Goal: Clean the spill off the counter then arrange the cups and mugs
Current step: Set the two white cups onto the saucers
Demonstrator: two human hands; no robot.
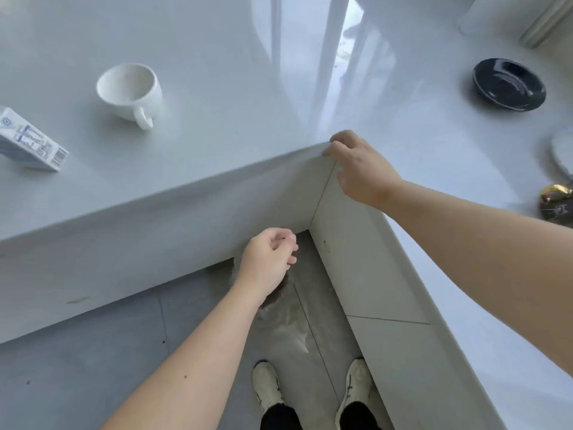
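A white mug (128,94) stands upright on the left arm of the glossy white L-shaped counter (235,125), its handle towards me. A black saucer (508,85) lies on the right arm. My right hand (359,166) rests on the counter's inner corner, fingertips over the edge, with nothing visible in it. Below the edge, my left hand (269,262) pinches the top of a clear plastic bag (285,324). The bag hangs towards the floor, and something brown shows inside just under my wrist. I see no spill on the counter.
A milk carton (29,141) lies at the far left. At the right edge are a white plate (562,150) and a gold and black object (555,201). A white cylinder (483,13) stands at the back right. My feet are on the grey tiled floor (93,352).
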